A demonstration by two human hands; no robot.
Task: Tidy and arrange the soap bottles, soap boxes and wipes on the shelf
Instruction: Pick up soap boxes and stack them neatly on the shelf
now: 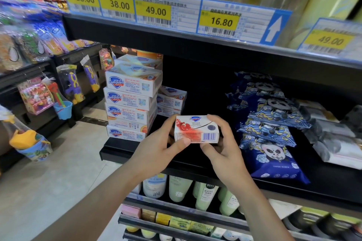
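White cardboard Safeguard soap boxes (pixel 130 101) stand stacked at the left end of the black shelf (pixel 137 149), each showing a blue shield logo, small print and a square code. A shorter pile of the same boxes (pixel 170 100) sits just behind and to the right of that stack. Next, in front of the shelf's bare middle, both hands hold one soap box (pixel 196 129) between them, above the shelf edge. Its top carries the Safeguard shield and the word DETOX over a red pomegranate picture; its front face has a barcode. The left hand (pixel 156 148) grips the box's left end, thumb pressed on the front face and fingers (pixel 170 121) curled behind. The right hand (pixel 225 148) grips the right end, fingers wrapped over the top corner and thumb beneath. Further right, dark blue wipes packs (pixel 270 129) printed with cartoon pandas lie overlapping in a row. Grey and white packs (pixel 333 139) lie beside them at the far right. Above, yellow price tags (pixel 156 10) read 38.00, 38.00, 49.00, 16.80 and 49.00. Below, pale green bottles (pixel 205 193) stand on the lower shelf.
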